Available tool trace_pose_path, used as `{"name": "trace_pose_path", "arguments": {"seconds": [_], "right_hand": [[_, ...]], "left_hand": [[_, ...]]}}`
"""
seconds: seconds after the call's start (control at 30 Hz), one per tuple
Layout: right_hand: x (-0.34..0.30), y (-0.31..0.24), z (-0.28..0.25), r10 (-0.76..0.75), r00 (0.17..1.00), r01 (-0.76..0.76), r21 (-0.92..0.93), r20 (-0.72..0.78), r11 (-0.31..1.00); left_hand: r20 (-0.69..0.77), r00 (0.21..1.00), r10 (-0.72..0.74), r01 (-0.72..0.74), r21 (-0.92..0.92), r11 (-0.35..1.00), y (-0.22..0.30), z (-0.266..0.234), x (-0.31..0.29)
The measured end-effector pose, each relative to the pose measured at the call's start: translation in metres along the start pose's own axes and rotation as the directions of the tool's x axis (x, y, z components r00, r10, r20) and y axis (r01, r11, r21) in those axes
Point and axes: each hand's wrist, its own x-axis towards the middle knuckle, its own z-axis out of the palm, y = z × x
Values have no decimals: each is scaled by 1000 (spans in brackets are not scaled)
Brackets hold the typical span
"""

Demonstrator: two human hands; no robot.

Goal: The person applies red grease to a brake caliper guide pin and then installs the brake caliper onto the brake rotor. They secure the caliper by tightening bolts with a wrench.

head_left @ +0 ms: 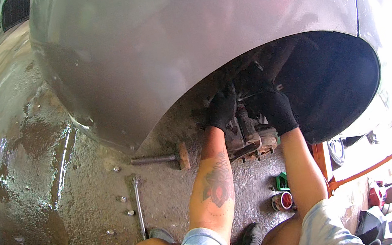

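Both my arms reach into the dark wheel arch (337,81) of a grey car (182,33). My left hand (223,107), in a black glove, is beside the upper part of the suspension strut (245,121). Across from it, on the strut's other side, is my right hand (275,108), gloved in black too. A thin light metal piece shows between the hands, but its kind is unclear. Shadow and the dark gloves hide the fingers of both hands. Below them sits the rusty wheel hub and brake assembly (260,144), with no wheel on it.
A hammer (181,156) and a long wrench (139,207) lie on the wet concrete, with several wheel nuts (130,213) nearby. A red-rimmed can (283,201) and a green tray (281,181) are near my right forearm. An orange jack (320,157) with a long handle stands at right.
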Motion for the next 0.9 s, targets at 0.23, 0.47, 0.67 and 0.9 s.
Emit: {"name": "trace_pose_path", "arguments": {"seconds": [0.23,0.47,0.67,0.9], "right_hand": [[-2,-8,-9,-94,977,210,-756,194,620],[0,3,34,-152,979,98,-336,-139,937],[-14,-36,66,-375,926,333,-529,28,781],[1,21,-11,-304,950,285,-571,65,770]], "left_hand": [[69,979,-193,199,-111,974,4,-7,4],[29,999,-43,44,-15,999,19,-18,-1],[-98,995,10,-23,-131,991,38,-43,-2],[66,994,-93,98,-88,991,23,-20,-1]]}}
